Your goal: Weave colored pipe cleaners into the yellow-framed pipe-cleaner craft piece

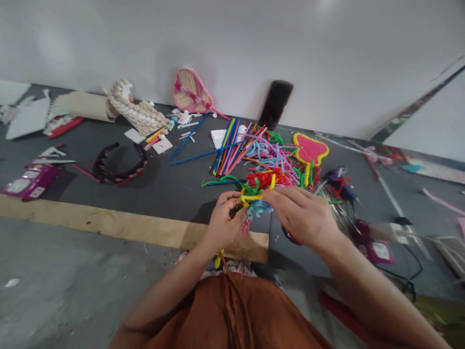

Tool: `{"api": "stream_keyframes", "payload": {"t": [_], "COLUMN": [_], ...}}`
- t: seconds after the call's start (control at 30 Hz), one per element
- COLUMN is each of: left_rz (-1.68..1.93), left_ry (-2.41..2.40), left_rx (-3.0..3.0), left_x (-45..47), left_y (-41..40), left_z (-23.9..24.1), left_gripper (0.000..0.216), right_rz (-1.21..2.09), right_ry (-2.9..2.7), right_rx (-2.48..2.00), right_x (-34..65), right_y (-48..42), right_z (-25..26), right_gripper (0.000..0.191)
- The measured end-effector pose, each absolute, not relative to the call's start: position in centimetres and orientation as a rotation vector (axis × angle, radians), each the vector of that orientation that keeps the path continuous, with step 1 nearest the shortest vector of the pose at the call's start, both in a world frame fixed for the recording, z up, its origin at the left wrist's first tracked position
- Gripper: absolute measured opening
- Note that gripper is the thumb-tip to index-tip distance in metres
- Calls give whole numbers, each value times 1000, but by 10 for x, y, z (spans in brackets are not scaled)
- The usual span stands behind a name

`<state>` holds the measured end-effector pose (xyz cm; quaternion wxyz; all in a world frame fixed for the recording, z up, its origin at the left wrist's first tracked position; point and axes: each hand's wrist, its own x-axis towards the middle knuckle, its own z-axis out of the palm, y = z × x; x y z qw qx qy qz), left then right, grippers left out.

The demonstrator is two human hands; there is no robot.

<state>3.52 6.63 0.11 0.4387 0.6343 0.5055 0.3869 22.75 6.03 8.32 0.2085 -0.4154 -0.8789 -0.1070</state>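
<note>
Between my two hands is a bent yellow pipe cleaner (253,198). My left hand (225,220) pinches its left end between thumb and fingers. The fingers of my right hand (303,211) are closed on its other end, and the fingertips are partly hidden. Just beyond my hands lies a pile of pipe cleaners (271,152) in blue, pink, purple, orange and green, some straight and some curled. A red fuzzy bunch (263,179) sits nearest my fingers, with light blue curls (258,208) under them. To the right of the pile rests a pink shape with a yellow border (310,148).
A dark phone (275,104) leans on the wall behind the pile. Leftward are a pink-framed fan (192,92), a dark headband (121,165) and a purple packet (31,182). Pliers (337,182) and a glue gun (381,237) with its cord lie at right.
</note>
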Motion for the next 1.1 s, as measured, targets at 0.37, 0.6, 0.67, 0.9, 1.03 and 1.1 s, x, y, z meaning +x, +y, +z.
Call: {"api": "stream_keyframes", "payload": {"t": [0.37, 0.6, 0.67, 0.9, 1.03, 1.1], "left_rz": [1074, 1058, 1066, 1089, 1067, 1066], "left_ry": [1241, 1202, 1211, 1243, 1194, 1158], "left_rx": [1847, 1854, 1846, 1810, 1865, 1941], "left_x": [33, 35, 36, 37, 38, 38], "left_y": [66, 64, 64, 64, 62, 61], "left_z": [9, 12, 13, 15, 14, 11], "left_gripper": [17, 15, 15, 19, 15, 15], "right_rz": [-117, -64, -33, 4, -76, -85], "right_ry": [-2620, -2558, -2560, -2541, -2494, -2494], "right_rx": [-722, -750, -760, -788, -820, -917], "right_x": [231, 236, 236, 237, 237, 235], "right_y": [40, 37, 38, 34, 32, 31], "right_z": [77, 62, 59, 52, 48, 45], "right_gripper": [29, 25, 24, 25, 26, 29]}}
